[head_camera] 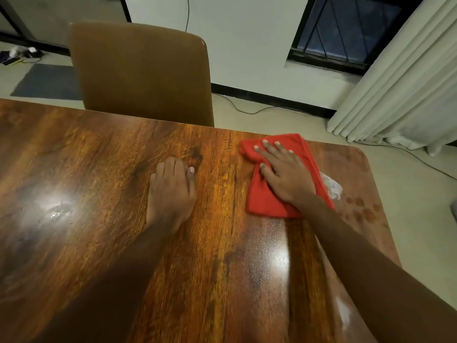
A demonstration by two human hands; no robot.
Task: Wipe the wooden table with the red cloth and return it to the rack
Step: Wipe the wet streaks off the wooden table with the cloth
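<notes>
Currently red cloth (274, 194) lies folded flat on tabletop (99, 169) nr far right corner; right hand (284, 174) spread, pressing it; left hand (170, 191) rests loosely curled, empty; cloth likely soft, light, limp, so pinch folded edge to lift.

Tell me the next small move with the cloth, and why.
Probably slide the red cloth rightward under the flat right hand: a whitish smear and dull spots lie just beside it on the wooden table, apparently unwiped.
</notes>
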